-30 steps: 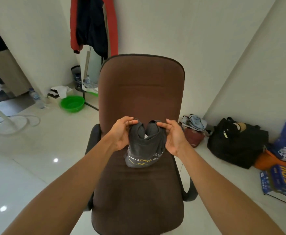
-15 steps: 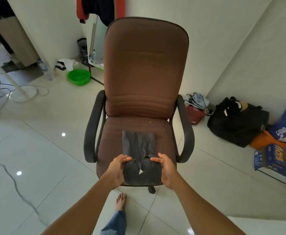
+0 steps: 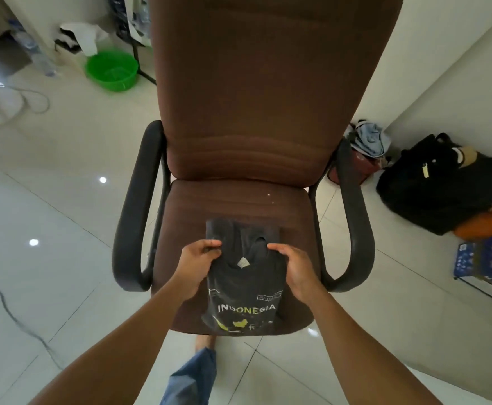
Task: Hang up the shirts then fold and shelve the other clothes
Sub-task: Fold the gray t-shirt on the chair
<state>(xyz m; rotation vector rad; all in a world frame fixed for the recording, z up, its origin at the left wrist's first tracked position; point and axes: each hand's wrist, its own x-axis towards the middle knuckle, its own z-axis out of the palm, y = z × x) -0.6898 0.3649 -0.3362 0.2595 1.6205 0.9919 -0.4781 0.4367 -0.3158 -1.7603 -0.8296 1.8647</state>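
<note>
A dark grey T-shirt (image 3: 246, 290) printed INDONESIA lies folded into a narrow strip on the seat of a brown office chair (image 3: 285, 206). Its collar end is doubled back toward me, print facing up, over the front edge of the seat. My left hand (image 3: 198, 260) pinches the fold's left corner by the collar. My right hand (image 3: 291, 266) grips the right corner, fingers curled over the cloth. A small white label shows at the neck between my hands.
Black armrests (image 3: 135, 211) flank the seat. A green basin (image 3: 112, 70) stands on the tiled floor at back left, with a cable (image 3: 11, 314) trailing left. A black bag (image 3: 440, 182), orange cloth and a blue box (image 3: 487, 261) sit by the right wall. My foot (image 3: 205, 342) is under the seat.
I lowered the shirt from in front of the backrest onto the seat, laid it flat, then folded the collar end back toward me so the print faces up.
</note>
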